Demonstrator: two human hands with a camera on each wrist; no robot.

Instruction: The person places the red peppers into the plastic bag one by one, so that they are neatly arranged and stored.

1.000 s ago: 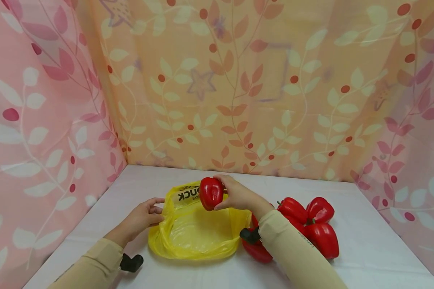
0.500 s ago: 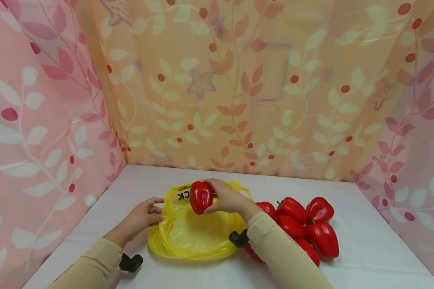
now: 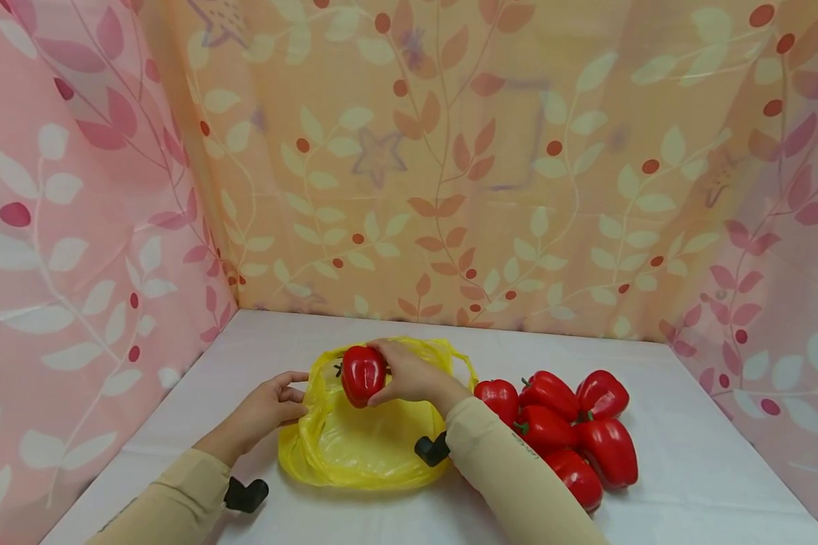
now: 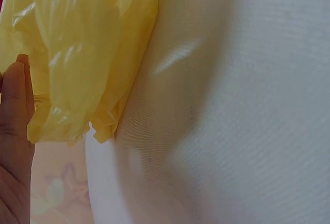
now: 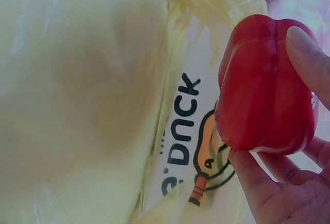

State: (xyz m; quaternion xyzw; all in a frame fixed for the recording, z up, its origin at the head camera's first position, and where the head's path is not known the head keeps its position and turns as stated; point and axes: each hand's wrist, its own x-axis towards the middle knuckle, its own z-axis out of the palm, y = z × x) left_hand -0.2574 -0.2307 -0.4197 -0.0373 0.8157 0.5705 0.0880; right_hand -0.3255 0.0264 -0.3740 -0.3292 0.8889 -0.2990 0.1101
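A yellow plastic bag [image 3: 382,439] lies on the table with its mouth spread wide. My left hand [image 3: 273,409] pinches the bag's left edge; in the left wrist view, fingers [image 4: 15,92] meet the yellow film. Over the bag's opening, my right hand [image 3: 409,375] holds a red bell pepper [image 3: 363,376]. The right wrist view shows this bell pepper [image 5: 268,90] gripped between thumb and fingers, beside black lettering and a cartoon print on the bag [image 5: 178,126]. Part of the left fingertips is hidden by the bag.
Several red bell peppers [image 3: 545,428] lie clustered right of the bag, partly behind the right sleeve [image 3: 511,477]. They rest on a white-covered table [image 3: 695,454]. Patterned cloth [image 3: 450,151] walls the back and both sides. Dark camera mounts [image 3: 247,496] stick out at the wrists.
My right hand has carried the bell pepper leftward and slightly down across the bag's opening. More of the pepper cluster shows past the sleeve. The left hand stays at the bag's edge.
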